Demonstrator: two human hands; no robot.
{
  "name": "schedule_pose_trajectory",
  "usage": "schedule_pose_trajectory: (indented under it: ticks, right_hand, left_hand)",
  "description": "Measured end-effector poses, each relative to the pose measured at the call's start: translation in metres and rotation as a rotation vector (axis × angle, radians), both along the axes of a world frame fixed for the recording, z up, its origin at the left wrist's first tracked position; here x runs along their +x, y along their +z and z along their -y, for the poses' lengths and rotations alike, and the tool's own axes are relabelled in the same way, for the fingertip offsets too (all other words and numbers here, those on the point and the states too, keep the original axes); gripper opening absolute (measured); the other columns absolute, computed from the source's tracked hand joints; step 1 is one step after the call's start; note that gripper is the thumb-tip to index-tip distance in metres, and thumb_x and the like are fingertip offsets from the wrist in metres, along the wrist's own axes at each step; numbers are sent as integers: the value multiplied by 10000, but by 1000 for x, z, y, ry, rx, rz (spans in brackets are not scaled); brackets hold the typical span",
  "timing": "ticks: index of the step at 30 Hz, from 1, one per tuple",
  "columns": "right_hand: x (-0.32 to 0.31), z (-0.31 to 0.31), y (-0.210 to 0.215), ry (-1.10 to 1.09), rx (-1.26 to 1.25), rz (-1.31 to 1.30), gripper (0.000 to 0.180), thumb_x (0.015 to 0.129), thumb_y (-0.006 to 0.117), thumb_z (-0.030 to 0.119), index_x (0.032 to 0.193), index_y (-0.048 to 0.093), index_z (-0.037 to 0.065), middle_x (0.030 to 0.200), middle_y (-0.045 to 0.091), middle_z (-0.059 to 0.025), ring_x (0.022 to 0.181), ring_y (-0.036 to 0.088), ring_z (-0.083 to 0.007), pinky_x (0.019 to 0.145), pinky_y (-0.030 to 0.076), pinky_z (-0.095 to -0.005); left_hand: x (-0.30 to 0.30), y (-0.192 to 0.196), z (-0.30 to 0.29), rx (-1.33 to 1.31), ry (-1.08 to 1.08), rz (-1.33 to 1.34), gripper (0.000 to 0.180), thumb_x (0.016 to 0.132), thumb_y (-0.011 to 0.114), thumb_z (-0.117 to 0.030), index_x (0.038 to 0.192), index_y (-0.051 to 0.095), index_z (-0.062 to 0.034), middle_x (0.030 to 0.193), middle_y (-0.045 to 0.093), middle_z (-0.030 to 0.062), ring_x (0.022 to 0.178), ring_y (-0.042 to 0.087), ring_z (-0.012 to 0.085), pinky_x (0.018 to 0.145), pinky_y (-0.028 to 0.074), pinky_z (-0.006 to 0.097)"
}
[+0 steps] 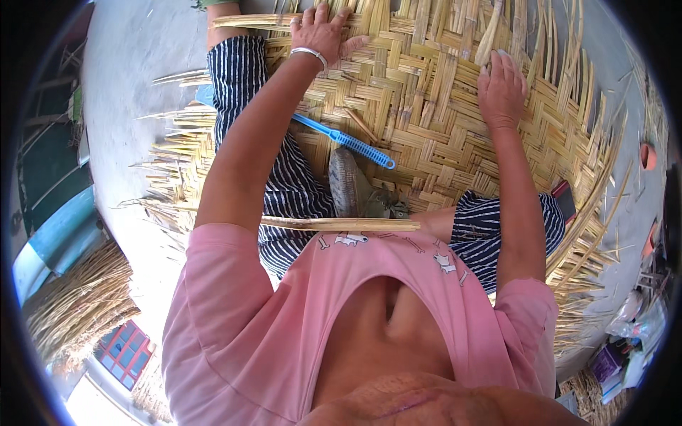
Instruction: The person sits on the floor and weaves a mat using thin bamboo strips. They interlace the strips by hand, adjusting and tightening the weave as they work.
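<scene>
A large mat (pixel 426 128) of interlaced yellowish split-cane strips lies in front of me, with loose strip ends fanning out at its edges. My left hand (pixel 320 34), a bracelet at its wrist, rests on the mat at the far left, its fingers spread. Farther right, my right hand (pixel 503 89) has its fingers curled down at the mat, closed around the near end of a pale cane strip (pixel 490 34). Its fingertips are partly hidden. A blue plastic handle-like piece (pixel 359 147) with a perforated end lies between my arms.
A worn shoe (pixel 348 184) on my foot presses near the mat's close side. Several loose strips (pixel 341 224) lie across my lap. A dark red-edged flat object (pixel 563 201) is beside my right knee. Bundled straw (pixel 82 305) stands at left; a reddish pot (pixel 647 156) at right.
</scene>
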State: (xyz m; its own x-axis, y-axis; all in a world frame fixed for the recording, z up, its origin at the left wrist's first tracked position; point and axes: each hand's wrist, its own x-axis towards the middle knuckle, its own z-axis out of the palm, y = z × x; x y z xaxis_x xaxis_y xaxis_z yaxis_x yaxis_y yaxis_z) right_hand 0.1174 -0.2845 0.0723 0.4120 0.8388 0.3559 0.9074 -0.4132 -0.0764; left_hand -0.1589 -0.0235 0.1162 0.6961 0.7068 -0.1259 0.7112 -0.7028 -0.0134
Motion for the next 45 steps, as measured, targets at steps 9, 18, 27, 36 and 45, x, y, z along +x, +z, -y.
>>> schedule_pose_trajectory:
  ticks: [9,18,27,36,45]
  right_hand:
    - [2,-2,2,34,4,4,500,968,557,301,1435,535,123,1497,530,-63,1416,453,-241,1199,296,-451]
    - [-3,-3,4,-6,-41,-12,490,971,560,320,1417,545,119,1478,548,-84,1402,467,-274,1187,315,-483]
    - [5,-24,19,62,174,-114,465,933,678,362,1275,634,51,1343,628,-174,1256,577,-358,1057,461,-464]
    - [34,-109,60,-27,69,-795,389,904,741,177,1227,654,-21,957,749,-168,857,726,-320,749,571,-428]
    - [85,-120,25,-140,-216,-1191,257,875,797,136,1074,715,-4,933,743,-84,785,685,-183,680,560,-365]
  left_hand:
    - [-7,9,-5,-20,-84,-109,744,947,540,-647,1592,377,-313,1609,343,199,1450,341,451,1169,249,652]
    - [-12,-2,4,89,-53,-145,797,921,417,-814,1564,432,-342,1628,381,130,1491,339,380,1149,280,631]
    - [-25,-61,20,119,39,244,728,1005,333,-706,1611,350,-303,1686,278,144,1581,152,371,1238,99,614]
    - [-22,-58,24,191,53,262,692,992,399,-661,1566,441,-278,1656,347,120,1554,235,355,1217,166,627]
    - [-10,-17,42,78,148,212,660,993,463,-565,1536,481,-191,1639,351,170,1529,271,359,1238,177,558]
